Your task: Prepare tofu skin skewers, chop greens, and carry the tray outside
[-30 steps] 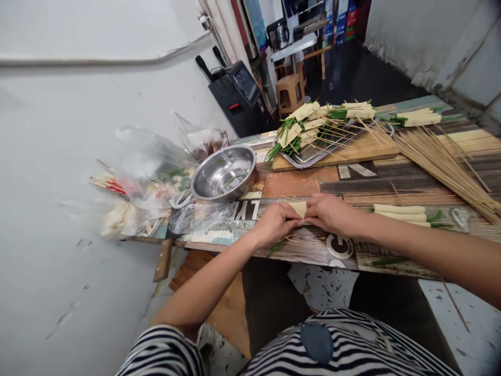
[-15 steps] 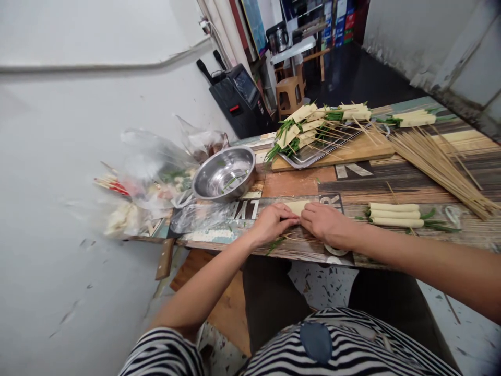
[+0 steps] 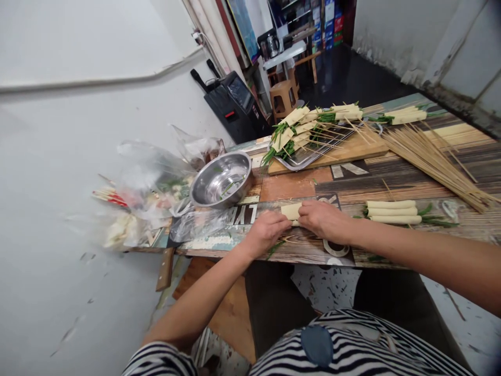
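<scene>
Two hands [image 3: 266,232], one part-rolled sheet [image 3: 290,211], one bowl [image 3: 208,184], one knife [image 3: 165,269]

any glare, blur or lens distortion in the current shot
Head view, all of it: glints in the steel bowl; plastic bags smeared into the wall; right corners darkened; likely wide-angle stretching near edges; left hand and right hand fairly sharp.

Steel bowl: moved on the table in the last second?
No. The steel bowl keeps its place relative to the wooden cutting board and the white tabletop lettering; its slight drift in frame is the camera moving.
</scene>
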A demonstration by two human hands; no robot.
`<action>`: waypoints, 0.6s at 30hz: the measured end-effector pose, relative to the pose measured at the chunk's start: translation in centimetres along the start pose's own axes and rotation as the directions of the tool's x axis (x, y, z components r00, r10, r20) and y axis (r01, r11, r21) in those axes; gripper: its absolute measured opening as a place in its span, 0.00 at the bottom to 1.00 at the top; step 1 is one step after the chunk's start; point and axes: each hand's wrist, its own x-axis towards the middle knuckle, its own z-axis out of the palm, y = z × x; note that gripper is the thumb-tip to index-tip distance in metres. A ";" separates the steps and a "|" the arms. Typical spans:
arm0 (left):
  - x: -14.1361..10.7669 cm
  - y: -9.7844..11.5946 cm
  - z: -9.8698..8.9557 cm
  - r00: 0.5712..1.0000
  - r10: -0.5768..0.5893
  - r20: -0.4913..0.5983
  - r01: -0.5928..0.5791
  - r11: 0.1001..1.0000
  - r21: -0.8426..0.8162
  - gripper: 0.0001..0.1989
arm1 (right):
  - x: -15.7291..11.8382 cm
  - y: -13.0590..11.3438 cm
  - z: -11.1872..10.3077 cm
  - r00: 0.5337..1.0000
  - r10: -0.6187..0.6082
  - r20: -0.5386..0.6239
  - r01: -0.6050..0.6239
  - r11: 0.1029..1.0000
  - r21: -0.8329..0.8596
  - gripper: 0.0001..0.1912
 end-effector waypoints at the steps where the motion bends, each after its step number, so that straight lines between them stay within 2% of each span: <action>1: 0.3 -0.2 -0.1 1.000 -0.027 0.003 0.028 0.998 -0.057 0.13 | 0.0 0.0 0.0 1.000 0.021 -0.010 -0.021 1.000 0.010 0.16; 5: 1.8 -0.9 -0.7 0.979 -0.145 0.144 0.177 0.954 -0.242 0.08 | -0.4 -0.4 0.0 0.993 0.106 -0.057 -0.105 0.994 0.025 0.12; 8: 2.8 -1.3 -1.0 0.951 -0.190 0.245 0.258 0.923 -0.284 0.05 | -0.7 -0.9 0.2 0.995 0.084 -0.061 -0.085 0.996 -0.025 0.13; 14: 3.0 -1.9 -0.9 0.932 -0.241 0.271 0.329 0.875 -0.354 0.06 | -0.7 -0.9 0.6 0.978 -0.173 -0.113 0.146 0.966 -0.214 0.14; 18: 2.5 -2.1 -0.6 0.915 -0.304 0.267 0.391 0.831 -0.395 0.07 | 0.0 -0.2 1.4 0.993 -0.078 -0.088 0.068 0.991 -0.112 0.13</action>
